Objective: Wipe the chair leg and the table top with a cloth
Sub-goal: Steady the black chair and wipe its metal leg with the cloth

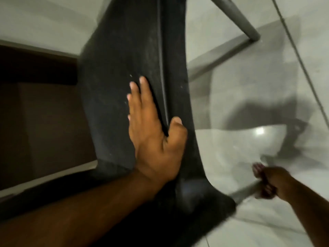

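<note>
A black plastic chair [124, 86] fills the middle of the view, its wide dusty leg running from top to bottom. My left hand [153, 139] lies flat against this leg, fingers straight and thumb spread across a raised ridge, holding nothing. My right hand [270, 184] is at the lower right, above the floor, fingers curled. It seems to hold a pale cloth [240, 157], which is heavily blurred. The table top is not in view.
A grey metal leg [236, 15] slants in at the top right, ending on the glossy white tiled floor [267, 86]. A thin cord [299, 56] runs diagonally down the right side. A dark brown recess [35, 113] lies to the left.
</note>
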The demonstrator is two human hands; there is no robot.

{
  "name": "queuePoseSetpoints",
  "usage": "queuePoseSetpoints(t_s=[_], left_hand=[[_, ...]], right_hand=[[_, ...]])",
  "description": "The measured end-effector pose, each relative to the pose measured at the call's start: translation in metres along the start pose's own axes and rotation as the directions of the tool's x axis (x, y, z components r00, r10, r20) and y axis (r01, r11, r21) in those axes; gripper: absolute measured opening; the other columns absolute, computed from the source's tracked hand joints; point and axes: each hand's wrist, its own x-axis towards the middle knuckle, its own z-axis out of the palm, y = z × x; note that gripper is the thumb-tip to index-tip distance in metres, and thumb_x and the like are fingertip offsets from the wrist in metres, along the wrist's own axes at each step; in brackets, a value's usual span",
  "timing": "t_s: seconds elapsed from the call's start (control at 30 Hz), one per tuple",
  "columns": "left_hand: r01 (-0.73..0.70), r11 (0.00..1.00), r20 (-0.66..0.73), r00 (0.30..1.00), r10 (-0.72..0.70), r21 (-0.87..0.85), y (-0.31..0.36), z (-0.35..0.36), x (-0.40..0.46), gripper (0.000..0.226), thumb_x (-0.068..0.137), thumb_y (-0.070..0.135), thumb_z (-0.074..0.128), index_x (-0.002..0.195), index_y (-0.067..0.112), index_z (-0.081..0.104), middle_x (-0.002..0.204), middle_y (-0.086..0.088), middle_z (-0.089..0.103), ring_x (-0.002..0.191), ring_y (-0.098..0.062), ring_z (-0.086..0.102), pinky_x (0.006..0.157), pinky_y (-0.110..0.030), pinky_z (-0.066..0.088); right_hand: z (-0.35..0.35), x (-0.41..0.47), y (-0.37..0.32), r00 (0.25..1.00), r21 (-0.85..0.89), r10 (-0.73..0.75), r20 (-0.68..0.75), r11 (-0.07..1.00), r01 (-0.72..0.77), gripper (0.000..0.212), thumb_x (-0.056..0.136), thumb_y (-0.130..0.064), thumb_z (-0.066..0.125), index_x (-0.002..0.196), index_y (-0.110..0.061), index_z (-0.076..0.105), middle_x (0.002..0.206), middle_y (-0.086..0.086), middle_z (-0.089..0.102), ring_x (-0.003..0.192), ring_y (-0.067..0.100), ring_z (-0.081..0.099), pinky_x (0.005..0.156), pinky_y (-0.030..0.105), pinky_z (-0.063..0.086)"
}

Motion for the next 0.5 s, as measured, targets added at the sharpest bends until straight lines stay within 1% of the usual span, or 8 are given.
queuePoseSetpoints(t_s=[0.07, 0.1, 0.13, 0.17, 0.27, 0.33, 0.43, 0.5], left_hand=[[0.028, 0.999, 0.057, 0.998, -0.030, 0.041, 0.005, -0.005, 0.000, 0.092, 0.076, 0.047, 0.037, 0.156, 0.015, 0.006, 0.168, -0.008, 0.002, 0.156, -0.024, -0.002, 0.121, -0.033, -0.003], [0.038, 0.997, 0.111, 0.993, -0.045, 0.063, 0.009, -0.010, 0.000, 0.093, 0.077, 0.048, 0.037, 0.156, 0.013, 0.003, 0.168, -0.011, -0.001, 0.156, -0.028, -0.005, 0.119, -0.035, -0.005], [0.025, 0.994, 0.189, 0.981, -0.045, 0.107, 0.012, -0.017, 0.000, 0.094, 0.079, 0.050, 0.036, 0.156, 0.011, -0.001, 0.167, -0.013, -0.005, 0.155, -0.030, -0.008, 0.119, -0.037, -0.006], [-0.017, 0.983, 0.287, 0.957, -0.037, 0.184, 0.010, -0.025, 0.003, 0.096, 0.082, 0.053, 0.035, 0.155, 0.007, -0.006, 0.166, -0.017, -0.010, 0.154, -0.034, -0.011, 0.121, -0.041, -0.006], [-0.148, 0.903, 0.585, 0.800, -0.131, 0.404, 0.028, -0.069, 0.032, 0.099, 0.092, 0.065, 0.037, 0.153, 0.006, -0.015, 0.164, -0.018, -0.018, 0.154, -0.037, -0.009, 0.123, -0.059, 0.009], [-0.191, 0.837, 0.675, 0.692, -0.257, 0.514, 0.057, -0.100, 0.055, 0.097, 0.091, 0.069, 0.036, 0.155, 0.014, -0.012, 0.167, -0.009, -0.014, 0.155, -0.033, -0.001, 0.120, -0.062, 0.017], [-0.108, 0.909, 0.666, 0.716, -0.209, 0.402, 0.129, -0.142, 0.075, 0.094, 0.088, 0.074, 0.035, 0.156, 0.022, -0.004, 0.168, -0.003, -0.005, 0.156, -0.028, 0.001, 0.123, -0.057, 0.015], [-0.084, 0.954, 0.635, 0.763, -0.125, 0.289, 0.180, -0.161, 0.080, 0.092, 0.088, 0.074, 0.035, 0.157, 0.024, -0.001, 0.168, -0.004, -0.003, 0.156, -0.027, 0.000, 0.125, -0.053, 0.013]], right_hand=[[0.001, -0.055, -0.012, 0.996, -0.011, -0.025, 0.087, 1.000, 0.027, 0.022, 0.100, -0.015, 0.058, 0.080, -0.006, 0.062, 0.053, 0.006, 0.055, 0.025, 0.015, 0.047, 0.027, 0.021, 0.038], [0.002, -0.089, -0.024, 0.991, -0.022, -0.027, 0.129, 0.999, 0.030, 0.011, 0.099, -0.007, 0.056, 0.092, -0.009, 0.064, 0.065, 0.004, 0.063, 0.038, 0.015, 0.059, 0.026, 0.023, 0.041], [-0.003, -0.122, -0.034, 0.986, -0.009, -0.037, 0.160, 0.999, 0.039, 0.013, 0.098, -0.005, 0.054, 0.102, -0.012, 0.065, 0.073, 0.003, 0.068, 0.051, 0.020, 0.066, 0.028, 0.026, 0.044], [-0.009, -0.151, -0.041, 0.979, 0.036, -0.061, 0.195, 0.998, 0.055, 0.016, 0.099, -0.007, 0.052, 0.102, -0.008, 0.068, 0.071, 0.005, 0.071, 0.052, 0.026, 0.066, 0.031, 0.028, 0.047], [-0.043, -0.261, -0.070, 0.967, 0.162, -0.112, 0.231, 0.984, 0.076, 0.034, 0.103, -0.023, 0.049, 0.104, 0.001, 0.074, 0.073, 0.013, 0.077, 0.052, 0.029, 0.068, 0.045, 0.031, 0.051], [-0.073, -0.332, -0.091, 0.958, 0.194, -0.169, 0.230, 0.973, 0.125, 0.042, 0.103, -0.033, 0.049, 0.106, 0.002, 0.073, 0.079, 0.025, 0.072, 0.063, 0.040, 0.068, 0.054, 0.035, 0.050], [-0.125, -0.438, -0.147, 0.928, 0.210, -0.331, 0.169, 0.932, 0.294, 0.036, 0.099, -0.037, 0.056, 0.094, -0.004, 0.072, 0.074, 0.019, 0.066, 0.067, 0.039, 0.063, 0.071, 0.052, 0.052], [-0.154, -0.505, -0.196, 0.882, 0.267, -0.464, 0.081, 0.863, 0.429, 0.029, 0.097, -0.034, 0.060, 0.095, -0.007, 0.069, 0.077, 0.021, 0.062, 0.060, 0.035, 0.065, 0.074, 0.053, 0.059]])
